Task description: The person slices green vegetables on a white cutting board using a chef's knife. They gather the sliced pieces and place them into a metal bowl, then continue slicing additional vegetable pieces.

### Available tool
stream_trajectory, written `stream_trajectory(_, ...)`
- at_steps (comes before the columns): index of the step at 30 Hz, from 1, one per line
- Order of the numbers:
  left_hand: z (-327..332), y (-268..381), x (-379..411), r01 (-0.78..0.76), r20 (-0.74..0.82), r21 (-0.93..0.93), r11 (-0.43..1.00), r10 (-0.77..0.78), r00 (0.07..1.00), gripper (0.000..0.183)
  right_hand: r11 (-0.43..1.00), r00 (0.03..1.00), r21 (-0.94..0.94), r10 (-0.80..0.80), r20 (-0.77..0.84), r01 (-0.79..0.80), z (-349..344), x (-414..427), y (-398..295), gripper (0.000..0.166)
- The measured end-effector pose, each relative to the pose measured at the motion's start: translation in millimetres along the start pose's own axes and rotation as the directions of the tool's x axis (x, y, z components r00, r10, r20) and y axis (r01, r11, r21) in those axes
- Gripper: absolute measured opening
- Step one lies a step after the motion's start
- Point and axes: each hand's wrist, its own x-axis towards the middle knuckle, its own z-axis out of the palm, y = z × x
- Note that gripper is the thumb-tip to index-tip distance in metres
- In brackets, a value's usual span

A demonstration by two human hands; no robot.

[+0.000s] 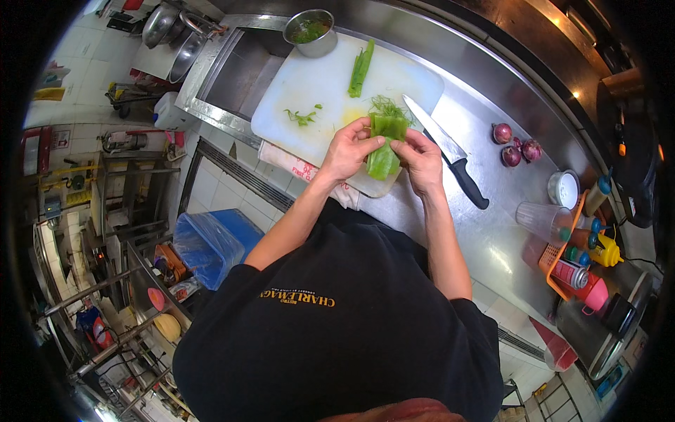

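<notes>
Between my left hand [345,150] and my right hand [422,161] a flattened piece of green stalk [384,158] is held, thumbs on top, above the near edge of a white cutting board [300,100]. Just beyond it lies a pile of thin green shreds [389,107]. Several green stalk pieces [361,71] rest on the far part of the board, and small green scraps [301,117] lie to the left. A chef's knife [459,166] with a black handle lies to the right, its blade tip on the board.
A metal pot [311,34] with chopped greens stands at the board's far corner, beside a sink [240,68]. Red onions [510,155], a small metal bowl [563,189], a clear plastic container [543,221] and an orange basket [546,264] with bottles are on the right. A cloth [295,166] hangs under the board.
</notes>
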Motion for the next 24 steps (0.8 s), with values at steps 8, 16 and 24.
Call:
stream_trajectory(8,-16,-12,-1,-0.077,0.123,0.062,0.995,0.069,0.99,0.017,0.899,0.908,-0.154,-0.385,0.165,0.41,-9,4,4,0.015)
stream_trajectory(16,-1,19,-10,0.11,0.127,-0.204,0.973,-0.085,0.988,0.029,0.783,0.809,-0.204,-0.571,0.14,0.588,6,-3,-1,0.019)
stream_trajectory(24,-2,11,-7,-0.005,-0.049,0.12,0.993,0.011,0.999,0.031,0.989,0.981,0.08,-0.131,0.143,0.12,4,-10,-13,0.023)
